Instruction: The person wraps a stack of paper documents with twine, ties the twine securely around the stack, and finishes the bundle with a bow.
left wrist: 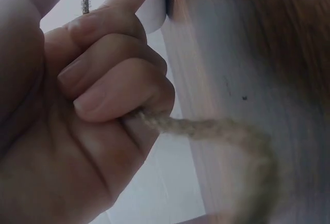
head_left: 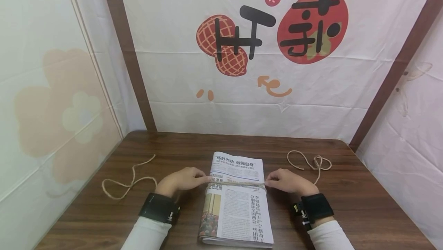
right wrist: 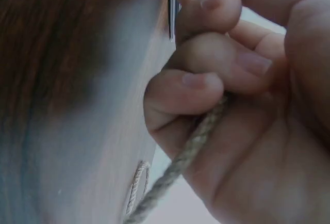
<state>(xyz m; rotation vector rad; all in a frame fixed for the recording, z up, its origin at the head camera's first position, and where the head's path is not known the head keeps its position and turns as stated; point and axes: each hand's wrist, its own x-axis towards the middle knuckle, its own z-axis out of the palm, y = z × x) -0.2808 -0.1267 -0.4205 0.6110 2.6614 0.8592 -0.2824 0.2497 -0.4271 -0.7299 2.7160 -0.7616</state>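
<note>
A folded stack of newspapers point(head_left: 238, 207) lies on the brown wooden table, its long side running away from me. Twine point(head_left: 238, 183) crosses the stack from side to side above its middle. At the stack's left edge my left hand point(head_left: 183, 179) grips the twine, and in the left wrist view its curled fingers point(left wrist: 118, 90) close round the cord, whose tail hangs out below. My right hand point(head_left: 288, 182) holds the twine at the right edge. In the right wrist view the cord point(right wrist: 180, 162) runs out from under the curled fingers point(right wrist: 185, 90).
One loose twine tail point(head_left: 129, 184) curls on the table left of my left hand. Another tail point(head_left: 318, 163) loops behind my right hand. Behind the table point(head_left: 187, 142) hangs a printed white cloth point(head_left: 173, 69), with more cloth at both sides.
</note>
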